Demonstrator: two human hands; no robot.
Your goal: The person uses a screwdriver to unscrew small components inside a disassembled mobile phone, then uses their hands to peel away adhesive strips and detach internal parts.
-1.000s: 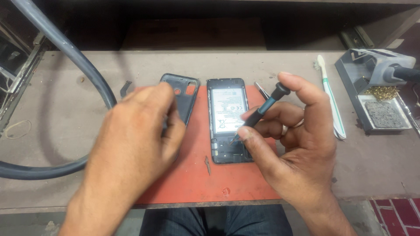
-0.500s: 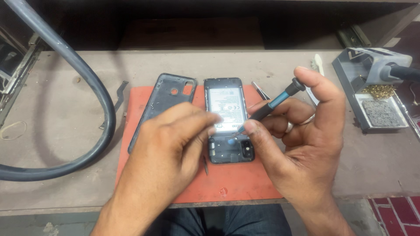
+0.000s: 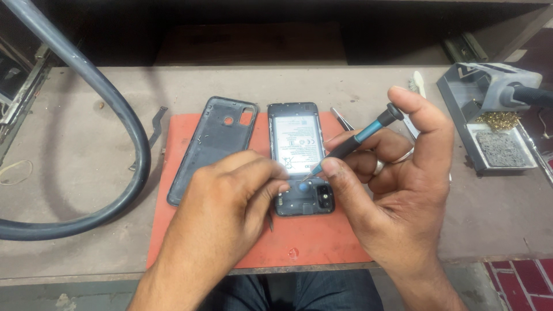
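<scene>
My left hand [image 3: 230, 196] lies palm down, fingers [image 3: 271, 175] curled and pinched together at the tips. My right hand [image 3: 397, 184] is raised, thumb and forefinger gripping, index fingertip arched on top.

My mat [image 3: 190, 230] is orange-red, and everything here sits against it. On it, the opened phone [image 3: 296, 158] has a black frame around a white battery panel with small grey markings (and one blue dot near its lower end). Left of the phone, the back cover [image 3: 210, 147] is dark grey-black. My screwdriver [image 3: 354, 141] is black with a teal band. Left of the mat, the hose [image 3: 124, 115] is grey; the bench [image 3: 75, 167] is dull brown-grey.
</scene>
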